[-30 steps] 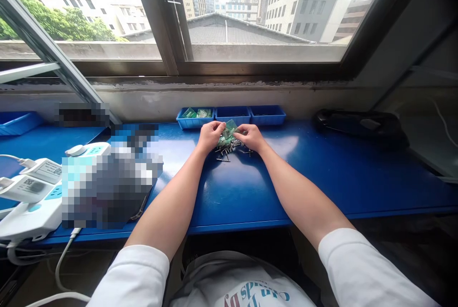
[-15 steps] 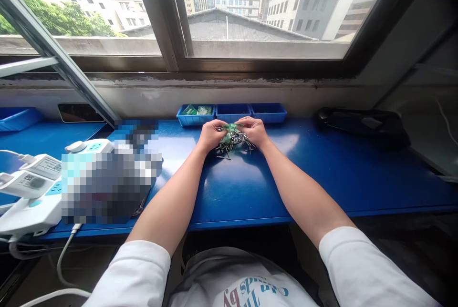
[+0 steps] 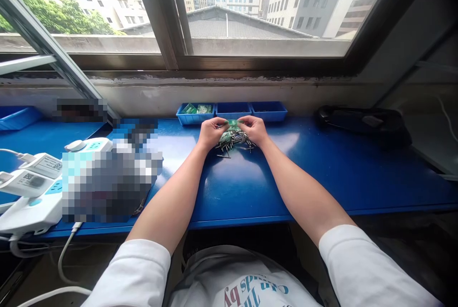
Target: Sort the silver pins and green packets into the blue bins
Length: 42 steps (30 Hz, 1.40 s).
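Note:
Between my two hands is a small green plastic bag (image 3: pixel 234 124), thin and see-through. My left hand (image 3: pixel 213 133) pinches its left side with thumb and fingers. On the right side, my right hand (image 3: pixel 253 130) grips it the same way. Directly beneath the bag lies a heap of metal screws (image 3: pixel 234 140) on the blue tabletop (image 3: pixel 246 188). A few of them stick out toward me at the near edge of the heap. Part of the pile is hidden behind the fingers and the bag.
Three joined blue bins stand behind my hands; the left bin (image 3: pixel 195 118) has green packets in it. A black case (image 3: pixel 361 126) lies at the right. On the left are a white power strip (image 3: pixel 39 202) with plugs and a blurred-out patch. A metal strut (image 3: pixel 67 68) slants down there.
The green bag is spread wider and flatter between my hands, and the fingers have shifted slightly on it. The screw heap looks much the same.

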{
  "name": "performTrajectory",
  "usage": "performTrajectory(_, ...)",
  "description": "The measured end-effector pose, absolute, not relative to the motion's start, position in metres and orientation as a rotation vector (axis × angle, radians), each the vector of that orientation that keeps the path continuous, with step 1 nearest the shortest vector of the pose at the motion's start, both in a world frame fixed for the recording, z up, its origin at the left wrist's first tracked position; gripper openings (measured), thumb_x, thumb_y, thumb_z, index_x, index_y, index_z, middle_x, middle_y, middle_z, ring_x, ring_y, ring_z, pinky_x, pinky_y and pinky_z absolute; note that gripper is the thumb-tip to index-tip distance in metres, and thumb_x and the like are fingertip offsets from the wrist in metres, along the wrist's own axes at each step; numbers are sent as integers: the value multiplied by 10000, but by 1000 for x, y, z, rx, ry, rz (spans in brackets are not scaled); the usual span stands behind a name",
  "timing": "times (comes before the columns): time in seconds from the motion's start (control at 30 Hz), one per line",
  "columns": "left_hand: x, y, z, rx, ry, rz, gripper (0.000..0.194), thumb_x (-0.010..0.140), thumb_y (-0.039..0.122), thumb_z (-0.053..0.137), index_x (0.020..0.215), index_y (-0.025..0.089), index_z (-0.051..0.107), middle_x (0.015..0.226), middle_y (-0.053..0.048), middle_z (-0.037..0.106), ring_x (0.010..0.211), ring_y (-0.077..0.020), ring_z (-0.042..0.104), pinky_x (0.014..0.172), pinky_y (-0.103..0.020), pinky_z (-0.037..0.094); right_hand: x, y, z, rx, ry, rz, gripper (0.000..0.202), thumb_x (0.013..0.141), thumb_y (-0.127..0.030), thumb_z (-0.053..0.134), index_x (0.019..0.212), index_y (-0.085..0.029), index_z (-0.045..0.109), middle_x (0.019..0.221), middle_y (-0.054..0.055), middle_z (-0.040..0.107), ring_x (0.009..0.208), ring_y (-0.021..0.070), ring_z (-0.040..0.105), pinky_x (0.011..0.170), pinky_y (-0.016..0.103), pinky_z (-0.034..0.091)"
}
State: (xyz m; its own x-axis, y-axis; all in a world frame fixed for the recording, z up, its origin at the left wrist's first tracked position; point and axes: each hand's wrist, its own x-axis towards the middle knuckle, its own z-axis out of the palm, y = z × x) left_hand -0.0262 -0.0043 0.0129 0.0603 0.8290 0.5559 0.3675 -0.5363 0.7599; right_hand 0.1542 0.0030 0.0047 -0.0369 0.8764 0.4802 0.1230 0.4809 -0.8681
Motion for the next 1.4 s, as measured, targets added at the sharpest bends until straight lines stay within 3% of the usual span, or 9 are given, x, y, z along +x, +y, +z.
performTrajectory(0.13,-23,-9,15,1854,1181,1456,367,722,289,688,1071,198,623,647,38,632,571,-107,554,624,-253,458,153,4,4,-971,-1464,788,282,677,-407,707,817,-163,686,703,33,669,649,163,607,637,315,502)
performTrajectory(0.2,-22,-11,16,1857,1163,1446,321,737,307,668,1037,199,630,641,39,619,557,-101,534,601,-245,443,152,5,4,-997,-1451,796,294,667,-420,711,817,-170,673,712,32,670,661,167,613,643,316,508)
performTrajectory(0.37,-21,-12,18,1984,1126,1360,203,742,312,635,861,165,707,851,-47,687,743,-155,604,704,-284,481,154,8,4,-1053,-1423,722,305,694,-438,677,840,-171,667,756,42,682,708,177,625,682,319,511)
performTrajectory(0.5,-25,-7,18,2029,1188,1385,351,752,268,615,1079,161,678,1113,-91,649,841,-170,618,773,-308,499,156,5,4,-1156,-1440,575,316,764,-447,604,915,-178,674,784,41,683,744,180,622,718,317,500)
performTrajectory(0.6,-35,0,18,2018,1350,1470,572,733,244,630,1294,169,545,1313,-120,535,987,-207,598,858,-334,493,157,2,4,-1202,-1503,491,286,779,-421,590,910,-184,682,780,38,680,755,186,616,742,325,493)
performTrajectory(0.8,-64,19,14,1855,1831,1437,767,757,313,608,1460,212,317,1486,-118,359,1334,-327,357,1069,-445,346,158,4,-1,-1237,-1583,460,248,776,-387,592,895,-192,688,772,38,683,768,199,622,768,345,486)
performTrajectory(1.0,-70,23,8,1699,2096,1168,808,740,357,596,1474,235,281,1508,-141,327,1331,-427,294,1038,-626,282,158,5,-2,-1250,-1592,484,248,766,-381,599,902,-192,687,746,30,681,747,196,623,753,341,491)
performTrajectory(1.23,-70,23,2,1720,2331,1144,791,674,430,640,1403,241,397,1540,-130,170,1369,-444,199,1065,-621,251,157,5,-2,-1275,-1614,502,243,755,-373,612,908,-199,687,749,24,683,761,195,625,774,347,491)
performTrajectory(1.4,-70,21,3,1897,2219,965,853,687,432,600,1460,217,311,1545,-145,235,1331,-440,258,1036,-628,256,158,5,-2,-1280,-1632,499,253,757,-371,606,920,-196,689,754,26,680,759,192,621,771,343,491)
